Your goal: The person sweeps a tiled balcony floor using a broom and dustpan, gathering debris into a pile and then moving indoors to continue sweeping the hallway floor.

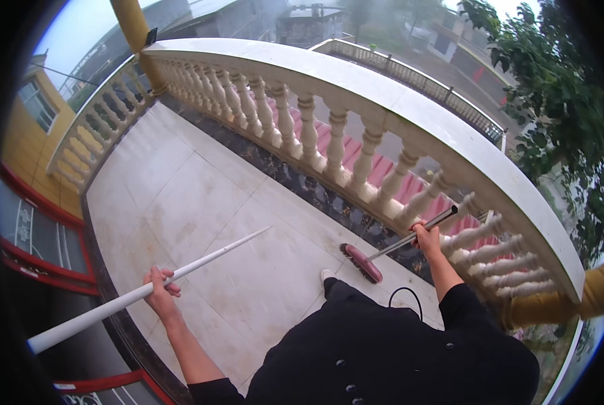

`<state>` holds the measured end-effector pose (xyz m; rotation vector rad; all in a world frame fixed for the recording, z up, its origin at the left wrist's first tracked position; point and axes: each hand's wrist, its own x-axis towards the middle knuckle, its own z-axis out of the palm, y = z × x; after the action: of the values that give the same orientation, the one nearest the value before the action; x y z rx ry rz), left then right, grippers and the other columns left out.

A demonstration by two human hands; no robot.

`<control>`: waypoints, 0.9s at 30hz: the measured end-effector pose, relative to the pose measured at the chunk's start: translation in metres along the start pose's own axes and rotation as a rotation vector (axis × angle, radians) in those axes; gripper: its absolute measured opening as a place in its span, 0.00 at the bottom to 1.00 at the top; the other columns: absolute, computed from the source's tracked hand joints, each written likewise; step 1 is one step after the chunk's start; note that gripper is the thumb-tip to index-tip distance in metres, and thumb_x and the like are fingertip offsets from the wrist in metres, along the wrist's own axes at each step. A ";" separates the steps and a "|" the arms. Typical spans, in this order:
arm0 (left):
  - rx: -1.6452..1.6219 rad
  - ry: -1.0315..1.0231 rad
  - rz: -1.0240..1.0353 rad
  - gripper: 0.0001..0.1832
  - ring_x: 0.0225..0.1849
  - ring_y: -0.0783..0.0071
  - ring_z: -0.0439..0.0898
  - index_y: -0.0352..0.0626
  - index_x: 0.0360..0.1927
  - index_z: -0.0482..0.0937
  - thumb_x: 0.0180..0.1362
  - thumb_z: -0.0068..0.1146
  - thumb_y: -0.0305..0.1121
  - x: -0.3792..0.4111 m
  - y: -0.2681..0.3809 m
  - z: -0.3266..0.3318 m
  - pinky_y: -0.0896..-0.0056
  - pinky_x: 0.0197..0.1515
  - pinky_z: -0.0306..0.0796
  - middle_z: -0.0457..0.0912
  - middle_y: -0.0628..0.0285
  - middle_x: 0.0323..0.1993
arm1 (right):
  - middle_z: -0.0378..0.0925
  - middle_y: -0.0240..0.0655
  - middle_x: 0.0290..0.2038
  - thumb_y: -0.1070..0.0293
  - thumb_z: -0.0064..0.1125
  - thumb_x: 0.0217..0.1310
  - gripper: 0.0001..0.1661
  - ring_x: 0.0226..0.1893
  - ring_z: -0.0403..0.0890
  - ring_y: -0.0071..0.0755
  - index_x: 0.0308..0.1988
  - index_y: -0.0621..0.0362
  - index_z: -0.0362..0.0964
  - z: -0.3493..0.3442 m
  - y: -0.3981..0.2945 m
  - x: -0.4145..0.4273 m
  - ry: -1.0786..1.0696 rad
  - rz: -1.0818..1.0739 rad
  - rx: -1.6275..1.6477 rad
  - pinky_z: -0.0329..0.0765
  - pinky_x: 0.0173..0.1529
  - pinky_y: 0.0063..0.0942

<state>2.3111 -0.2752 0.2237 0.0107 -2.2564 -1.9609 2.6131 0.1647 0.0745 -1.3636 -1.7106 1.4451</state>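
My left hand (162, 289) is closed around a long white pole (104, 309), which slants from the lower left towards the middle of the tiled floor (206, 202). In my right hand (426, 236) is the metal handle (399, 245) of a broom. Its reddish-pink head (361, 263) with dark bristles rests on the tiles near the foot of the balustrade. The handle's dark open end sticks out above my right hand. One light shoe (327, 275) shows between the two tools. Brownish smudges mark some tiles.
A stone balustrade (308, 136) with a white rail (342, 68) runs along the far side and curves to the right. Yellow pillars (135, 30) stand at its ends. Red-framed doors (54, 223) are at the left. Leafy branches (560, 91) hang beyond the rail.
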 end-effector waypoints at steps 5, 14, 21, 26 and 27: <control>-0.004 0.073 -0.011 0.14 0.08 0.81 0.64 0.35 0.20 0.70 0.52 0.44 0.37 0.057 0.002 0.021 0.83 0.08 0.57 0.70 0.62 0.12 | 0.64 0.31 0.10 0.70 0.47 0.43 0.08 0.08 0.65 0.23 0.20 0.62 0.69 0.057 -0.010 0.052 -0.187 0.027 -0.055 0.60 0.10 0.19; 0.089 0.489 -0.115 0.15 0.08 0.82 0.64 0.40 0.16 0.63 0.53 0.43 0.38 0.075 0.013 0.012 0.85 0.08 0.55 0.72 0.60 0.17 | 0.68 0.33 0.16 0.72 0.43 0.44 0.10 0.06 0.63 0.21 0.25 0.65 0.69 0.199 -0.075 0.161 -0.482 -0.144 -0.162 0.58 0.10 0.18; 0.141 0.737 -0.105 0.15 0.08 0.83 0.64 0.40 0.16 0.63 0.53 0.43 0.39 0.083 -0.008 -0.025 0.86 0.08 0.54 0.72 0.61 0.17 | 0.71 0.34 0.19 0.70 0.43 0.45 0.10 0.08 0.64 0.21 0.26 0.64 0.70 0.328 -0.099 0.209 -0.624 -0.227 -0.115 0.59 0.10 0.18; 0.120 0.945 -0.184 0.15 0.07 0.84 0.63 0.41 0.16 0.66 0.52 0.45 0.39 0.123 -0.038 -0.054 0.85 0.07 0.54 0.71 0.64 0.15 | 0.67 0.32 0.16 0.68 0.47 0.44 0.09 0.09 0.62 0.19 0.22 0.62 0.70 0.431 -0.128 0.245 -0.550 -0.269 0.072 0.57 0.11 0.17; 0.137 0.976 -0.108 0.14 0.07 0.85 0.63 0.43 0.16 0.66 0.52 0.46 0.39 0.128 -0.046 -0.067 0.85 0.07 0.54 0.71 0.65 0.14 | 0.67 0.31 0.16 0.67 0.48 0.43 0.09 0.09 0.61 0.19 0.21 0.61 0.70 0.446 -0.137 0.254 -0.501 -0.295 0.107 0.56 0.12 0.17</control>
<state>2.1887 -0.3611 0.2015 0.9001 -1.7046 -1.3452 2.0882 0.2212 0.0144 -0.6850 -1.9960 1.7655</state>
